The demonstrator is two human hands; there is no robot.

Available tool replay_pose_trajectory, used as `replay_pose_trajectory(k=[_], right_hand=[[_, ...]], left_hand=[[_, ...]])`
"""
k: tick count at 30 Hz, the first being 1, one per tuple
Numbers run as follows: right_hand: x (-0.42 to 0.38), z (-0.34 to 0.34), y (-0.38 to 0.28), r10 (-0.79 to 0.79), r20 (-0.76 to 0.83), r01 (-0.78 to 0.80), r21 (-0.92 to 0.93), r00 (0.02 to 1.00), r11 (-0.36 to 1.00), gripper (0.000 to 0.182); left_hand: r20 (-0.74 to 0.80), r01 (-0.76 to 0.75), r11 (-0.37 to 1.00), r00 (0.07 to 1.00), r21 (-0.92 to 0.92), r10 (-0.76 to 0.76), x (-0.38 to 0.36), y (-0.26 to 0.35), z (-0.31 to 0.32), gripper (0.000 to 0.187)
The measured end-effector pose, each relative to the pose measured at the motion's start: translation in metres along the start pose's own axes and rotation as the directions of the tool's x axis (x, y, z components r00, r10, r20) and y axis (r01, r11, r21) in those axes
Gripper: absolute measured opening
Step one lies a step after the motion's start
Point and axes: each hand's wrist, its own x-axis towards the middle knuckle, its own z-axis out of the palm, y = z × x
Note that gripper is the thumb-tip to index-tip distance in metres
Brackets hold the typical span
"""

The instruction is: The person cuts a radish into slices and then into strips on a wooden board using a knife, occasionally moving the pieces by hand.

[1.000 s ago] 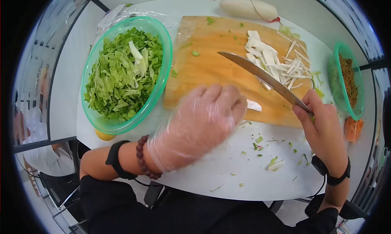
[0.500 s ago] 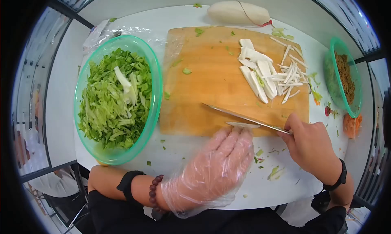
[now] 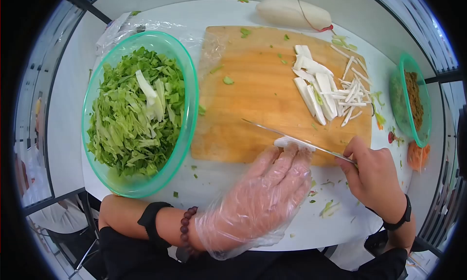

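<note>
My left hand (image 3: 262, 195), in a clear plastic glove, has its fingertips pressed together on a small white vegetable piece (image 3: 292, 143) at the front edge of the wooden cutting board (image 3: 243, 95). My right hand (image 3: 372, 177) is closed round the handle of a knife (image 3: 296, 138). The thin blade slants up to the left, right beside the white piece and my left fingertips. White slices (image 3: 316, 87) and thin white strips (image 3: 352, 95) lie in a pile at the board's right side.
A green bowl (image 3: 193, 92) of chopped greens stands left of the board. A whole white radish (image 3: 294, 13) lies behind it. At the right are a green basket (image 3: 400, 95) with brown food and an orange heap (image 3: 418, 156). Leaf scraps are scattered about.
The white piece under my left fingertips now shows a broader face beside the blade. Both hands have shifted slightly right relative to the board. The whole view has also moved a little.
</note>
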Motion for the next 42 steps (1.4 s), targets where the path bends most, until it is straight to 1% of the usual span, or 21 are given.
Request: replay_pose_trajectory(k=[3, 9, 12, 16, 20, 22, 25, 26, 31, 34, 37, 41, 42], right_hand=[[0.000, 0.000, -0.001, -0.008, -0.003, 0.008, 0.022, 1.000, 1.000, 0.023], [0.001, 0.001, -0.003, -0.036, 0.003, 0.036, -0.091, 0.999, 0.995, 0.026], [0.001, 0.002, 0.000, -0.061, -0.025, 0.057, -0.133, 0.998, 0.989, 0.027], [0.003, 0.007, 0.008, -0.081, -0.018, 0.077, -0.163, 0.997, 0.984, 0.030], [0.005, 0.006, 0.006, -0.103, -0.003, 0.101, -0.160, 0.995, 0.982, 0.039], [0.003, 0.008, 0.006, -0.093, 0.002, 0.092, -0.165, 0.996, 0.982, 0.049], [0.001, 0.008, 0.006, -0.088, 0.040, 0.094, -0.173, 0.995, 0.980, 0.051], [0.000, 0.012, 0.007, -0.069, 0.033, 0.074, -0.174, 0.997, 0.982, 0.051], [-0.003, 0.016, 0.009, -0.094, 0.030, 0.098, -0.216, 0.995, 0.972, 0.050], [0.002, 0.018, 0.011, -0.125, 0.029, 0.128, -0.224, 0.992, 0.966, 0.049], [0.011, 0.021, 0.007, -0.144, -0.007, 0.139, -0.221, 0.990, 0.965, 0.049], [0.011, 0.019, 0.006, -0.169, -0.049, 0.152, -0.243, 0.985, 0.958, 0.047], [0.011, 0.018, 0.006, -0.165, -0.035, 0.151, -0.256, 0.986, 0.955, 0.047]], left_hand=[[0.017, -0.010, 0.999, 1.000, 0.050, 0.009, -0.001, 0.002, 0.001, 0.032], [-0.017, -0.006, 0.999, 1.000, 0.039, 0.007, -0.005, 0.003, 0.007, 0.032], [0.021, -0.012, 1.000, 1.000, 0.018, 0.011, -0.006, 0.001, 0.007, 0.032], [0.034, -0.012, 1.000, 0.999, 0.012, 0.012, -0.008, 0.001, 0.007, 0.031], [0.065, -0.002, 1.000, 0.998, 0.012, 0.001, -0.008, 0.003, 0.007, 0.027], [0.062, 0.004, 1.000, 0.998, 0.007, -0.005, -0.009, 0.004, 0.008, 0.027], [0.089, -0.009, 0.999, 0.996, -0.036, 0.012, -0.010, 0.004, 0.006, 0.043], [0.094, -0.014, 0.999, 0.995, -0.030, 0.017, -0.010, 0.004, 0.007, 0.043], [0.135, -0.033, 0.999, 0.990, -0.027, 0.037, -0.010, 0.004, 0.007, 0.045], [0.114, -0.010, 0.998, 0.993, -0.058, 0.017, -0.010, 0.004, 0.007, 0.047], [0.079, 0.029, 0.999, 0.997, -0.037, -0.026, -0.009, 0.004, 0.008, 0.028], [0.071, 0.018, 1.000, 0.997, -0.021, -0.016, -0.008, 0.005, 0.006, 0.029], [0.072, 0.013, 1.000, 0.997, -0.021, -0.011, -0.008, 0.005, 0.005, 0.029]])
